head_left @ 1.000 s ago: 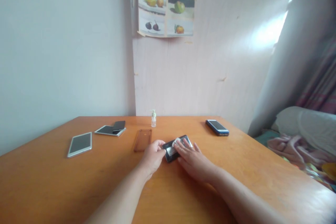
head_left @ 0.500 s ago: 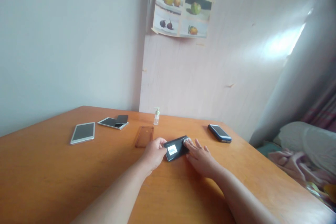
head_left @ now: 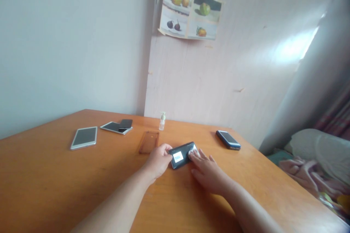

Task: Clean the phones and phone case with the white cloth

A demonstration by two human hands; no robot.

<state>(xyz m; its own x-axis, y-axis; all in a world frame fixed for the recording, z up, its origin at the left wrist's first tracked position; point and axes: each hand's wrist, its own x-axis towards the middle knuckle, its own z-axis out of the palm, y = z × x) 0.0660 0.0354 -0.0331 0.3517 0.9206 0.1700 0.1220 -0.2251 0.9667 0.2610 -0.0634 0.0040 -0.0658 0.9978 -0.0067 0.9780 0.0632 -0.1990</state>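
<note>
Near the table's middle, a black phone (head_left: 185, 150) with a white label at its left part lies slightly turned, its right end farther away. My left hand (head_left: 159, 160) pinches the phone's left end between thumb and fingers. With its fingertips, my right hand (head_left: 205, 167) presses a small white wipe (head_left: 190, 154) onto the right part of the phone; the fingers partly cover the wipe. Just beyond my left hand lies a clear brownish phone case (head_left: 149, 142). A small clear pump bottle (head_left: 162, 121) stands upright behind it.
On the left of the wooden table (head_left: 109, 182) lie a white tablet (head_left: 84, 137) and a second tablet (head_left: 109, 127) with a dark flat device (head_left: 126, 123) on it. Stacked phones (head_left: 229, 139) lie toward the right edge. Bedding (head_left: 303, 171) lies beyond that edge.
My right hand has slid the wipe a little left and nearer across the phone. My left hand keeps its pinch on the phone's end. The whole view has shifted slightly.
</note>
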